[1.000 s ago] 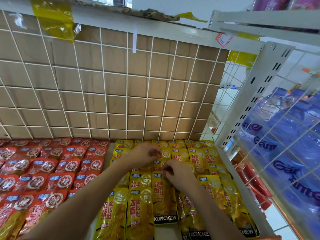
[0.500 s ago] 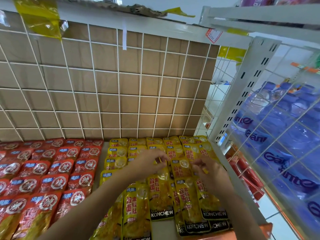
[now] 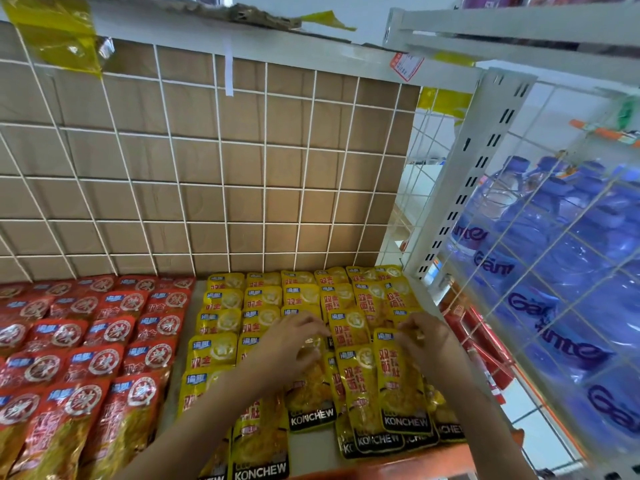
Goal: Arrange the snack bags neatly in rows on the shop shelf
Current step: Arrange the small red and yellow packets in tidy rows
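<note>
Yellow snack bags [image 3: 263,299] lie in overlapping rows on the right half of the shelf, red snack bags [image 3: 104,327] in rows on the left half. My left hand [image 3: 291,336] pinches the top edge of one yellow bag [image 3: 308,393] in the middle column. Further right, my right hand [image 3: 427,336] pinches the top of another yellow bag [image 3: 398,386] in the right-hand column. Both held bags lie flat on the pile, their black KONCHEW strips toward me.
A white wire grid over brown cardboard [image 3: 221,168] backs the shelf. A white slotted upright [image 3: 474,161] and wire side panel stand on the right, with blue water bottles [image 3: 554,258] behind. An orange shelf lip [image 3: 381,462] runs along the front edge.
Both hands have shifted rightward across the yellow bags. The right hand went from the middle column to the right-hand column. The camera view also swung a little.
</note>
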A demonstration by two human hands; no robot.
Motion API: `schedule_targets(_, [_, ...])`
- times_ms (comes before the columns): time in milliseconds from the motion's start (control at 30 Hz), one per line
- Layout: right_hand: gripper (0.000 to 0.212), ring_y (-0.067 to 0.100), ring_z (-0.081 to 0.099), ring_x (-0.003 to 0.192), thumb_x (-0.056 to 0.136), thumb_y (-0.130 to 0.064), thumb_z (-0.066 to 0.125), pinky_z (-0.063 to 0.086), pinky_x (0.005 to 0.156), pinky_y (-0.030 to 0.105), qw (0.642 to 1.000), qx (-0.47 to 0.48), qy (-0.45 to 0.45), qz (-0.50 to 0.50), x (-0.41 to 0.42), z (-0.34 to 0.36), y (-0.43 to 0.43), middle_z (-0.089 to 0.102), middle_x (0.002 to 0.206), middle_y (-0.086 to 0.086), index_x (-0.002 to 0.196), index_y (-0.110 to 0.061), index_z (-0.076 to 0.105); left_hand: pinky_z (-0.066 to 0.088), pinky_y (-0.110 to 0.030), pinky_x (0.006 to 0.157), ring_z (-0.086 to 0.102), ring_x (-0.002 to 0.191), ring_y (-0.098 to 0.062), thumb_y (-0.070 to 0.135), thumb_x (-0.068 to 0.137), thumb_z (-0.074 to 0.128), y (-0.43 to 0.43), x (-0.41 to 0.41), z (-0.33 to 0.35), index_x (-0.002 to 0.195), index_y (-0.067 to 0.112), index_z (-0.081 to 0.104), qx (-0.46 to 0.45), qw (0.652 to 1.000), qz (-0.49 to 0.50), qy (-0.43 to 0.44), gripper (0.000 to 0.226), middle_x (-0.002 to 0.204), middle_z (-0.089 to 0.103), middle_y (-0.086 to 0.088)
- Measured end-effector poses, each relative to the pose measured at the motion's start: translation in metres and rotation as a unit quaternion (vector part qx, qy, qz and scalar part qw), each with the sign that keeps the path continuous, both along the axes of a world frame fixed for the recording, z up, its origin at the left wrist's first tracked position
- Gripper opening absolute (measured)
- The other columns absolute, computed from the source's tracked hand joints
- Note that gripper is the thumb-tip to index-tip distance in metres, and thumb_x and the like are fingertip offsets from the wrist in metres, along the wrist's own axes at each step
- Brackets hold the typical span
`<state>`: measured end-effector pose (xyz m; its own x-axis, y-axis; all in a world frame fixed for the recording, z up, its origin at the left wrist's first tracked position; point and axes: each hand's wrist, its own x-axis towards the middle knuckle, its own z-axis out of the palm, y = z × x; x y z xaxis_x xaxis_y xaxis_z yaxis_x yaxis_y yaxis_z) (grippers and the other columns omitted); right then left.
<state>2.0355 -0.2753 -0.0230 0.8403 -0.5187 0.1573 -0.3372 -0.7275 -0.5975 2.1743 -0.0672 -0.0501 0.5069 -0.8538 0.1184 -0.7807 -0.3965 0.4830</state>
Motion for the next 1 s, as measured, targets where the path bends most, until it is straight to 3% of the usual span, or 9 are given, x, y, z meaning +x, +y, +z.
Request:
schedule_targets(100, [0.013, 0.004, 0.051, 0.051, 0.086, -0.006, 0.062, 0.043, 0.054, 0.025, 0.995, 0.094, -0.026, 0.018, 0.001, 0.01, 0.002, 0.058, 0.06, -0.005, 0.076, -0.013, 0.059, 0.024, -0.027, 0.108, 0.034, 0.129, -0.006, 0.037, 0.09, 0.054, 0.004, -0.001, 0.0, 0.132, 0.035, 0.043, 0.003, 1.0, 0.03, -0.001, 0.044, 0.137, 0.039, 0.014])
schedule_targets(133, [0.014, 0.004, 0.049, 0.05, 0.086, -0.004, 0.06, 0.043, 0.054, 0.027, 0.993, 0.114, -0.037, 0.025, 0.001, 0.014, 0.004, 0.057, 0.059, -0.003, 0.076, -0.012, 0.059, 0.023, -0.028, 0.109, 0.033, 0.131, -0.008, 0.039, 0.089, 0.055, 0.005, -0.001, 0.0, 0.134, 0.034, 0.041, 0.007, 0.999, 0.038, 0.003, 0.047, 0.139, 0.039, 0.013])
schedule_targets(233, [0.011, 0.003, 0.048, 0.049, 0.085, -0.001, 0.06, 0.038, 0.049, 0.015, 0.987, 0.141, -0.063, 0.045, 0.003, 0.021, 0.02, 0.056, 0.059, -0.002, 0.077, -0.008, 0.059, 0.021, -0.029, 0.111, 0.032, 0.132, -0.008, 0.041, 0.089, 0.056, 0.009, -0.001, 0.001, 0.135, 0.032, 0.041, 0.02, 0.999, 0.041, 0.011, 0.05, 0.141, 0.039, 0.013])
schedule_targets(333, [0.019, 0.005, 0.051, 0.05, 0.085, -0.008, 0.062, 0.04, 0.048, 0.018, 0.986, 0.146, -0.046, 0.061, 0.012, 0.013, 0.047, 0.059, 0.06, -0.004, 0.072, -0.02, 0.056, 0.025, -0.029, 0.11, 0.036, 0.128, -0.008, 0.039, 0.088, 0.057, 0.01, -0.001, 0.001, 0.134, 0.03, 0.044, 0.009, 0.999, 0.037, 0.022, 0.048, 0.138, 0.042, 0.013])
schedule_targets(433, [0.02, 0.005, 0.06, 0.066, 0.087, -0.024, 0.062, 0.048, 0.061, 0.02, 0.99, 0.116, 0.022, 0.072, 0.021, -0.002, 0.075, 0.064, 0.073, -0.01, 0.073, -0.033, 0.052, 0.031, -0.029, 0.106, 0.041, 0.125, -0.009, 0.032, 0.091, 0.055, 0.012, 0.003, -0.001, 0.129, 0.028, 0.049, -0.011, 0.999, 0.044, 0.028, 0.039, 0.133, 0.047, 0.012])
schedule_targets(500, [0.012, -0.001, 0.059, 0.071, 0.088, -0.029, 0.06, 0.05, 0.065, 0.019, 0.992, 0.096, 0.026, 0.079, 0.027, -0.011, 0.088, 0.063, 0.077, -0.014, 0.079, -0.033, 0.052, 0.038, -0.033, 0.102, 0.046, 0.12, -0.01, 0.029, 0.092, 0.053, 0.017, 0.008, -0.002, 0.126, 0.027, 0.054, -0.031, 0.997, 0.06, 0.037, 0.034, 0.128, 0.052, 0.009])
schedule_targets(600, [0.004, -0.002, 0.056, 0.072, 0.089, -0.031, 0.058, 0.046, 0.062, 0.015, 0.994, 0.051, 0.032, 0.088, 0.036, -0.017, 0.099, 0.061, 0.083, -0.016, 0.088, -0.029, 0.055, 0.043, -0.029, 0.097, 0.049, 0.113, -0.008, 0.022, 0.094, 0.05, 0.026, 0.012, 0.003, 0.122, 0.024, 0.056, -0.055, 0.992, 0.094, 0.059, 0.029, 0.122, 0.054, 0.009])
schedule_targets(733, [0.015, 0.002, 0.05, 0.076, 0.091, -0.034, 0.054, 0.032, 0.053, 0.01, 0.994, -0.029, 0.035, 0.098, 0.042, -0.016, 0.107, 0.06, 0.094, -0.012, 0.101, -0.024, 0.058, 0.043, -0.024, 0.093, 0.05, 0.11, -0.006, 0.019, 0.094, 0.05, 0.038, 0.013, 0.008, 0.12, 0.022, 0.058, -0.078, 0.988, 0.106, 0.077, 0.027, 0.118, 0.055, 0.012])
schedule_targets(1000, [0.02, -0.002, 0.043, 0.086, 0.09, -0.035, 0.056, 0.031, 0.061, 0.005, 0.99, -0.071, 0.043, 0.117, 0.044, -0.022, 0.107, 0.053, 0.106, -0.012, 0.106, -0.024, 0.057, 0.038, -0.012, 0.084, 0.048, 0.107, -0.002, 0.028, 0.091, 0.057, 0.044, 0.009, 0.005, 0.113, 0.027, 0.061, -0.055, 0.993, 0.091, 0.06, 0.023, 0.116, 0.053, 0.014])
